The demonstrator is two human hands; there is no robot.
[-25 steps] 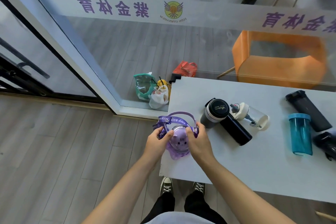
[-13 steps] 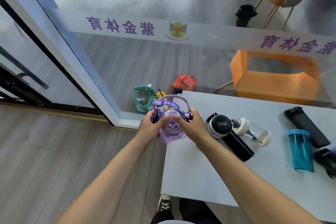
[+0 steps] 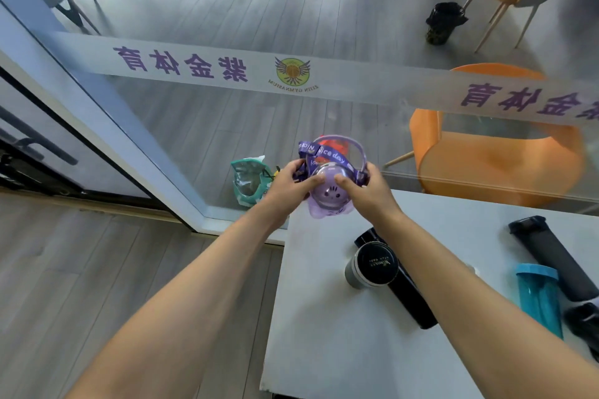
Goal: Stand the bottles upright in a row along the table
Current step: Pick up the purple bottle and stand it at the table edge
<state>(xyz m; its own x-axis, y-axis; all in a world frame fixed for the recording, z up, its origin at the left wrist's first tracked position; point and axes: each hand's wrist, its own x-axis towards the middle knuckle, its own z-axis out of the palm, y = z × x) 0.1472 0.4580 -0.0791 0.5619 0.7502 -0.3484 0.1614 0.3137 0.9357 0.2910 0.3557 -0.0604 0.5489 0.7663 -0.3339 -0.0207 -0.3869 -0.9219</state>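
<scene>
Two hands clamped on one purple bottle (image 3: 325,196).
Left hand (image 3: 288,186) and right hand (image 3: 368,191) gripping its sides at the white table (image 3: 324,317) far corner, strap (image 3: 330,152) looped above.

Left arm: bare forearm stretched forward from the lower left, reaching up toward the centre
Left hand (image 3: 291,183): fingers curled, thumb laid across the top, clasped on the purple bottle (image 3: 327,196) from its left side
Right arm: bare forearm stretched forward from the lower right, angled inward
Right hand (image 3: 366,188): fingers wrapped, thumb on top, clasped on the same bottle from its right side
Hands together: close, thumb tips nearly meeting
</scene>
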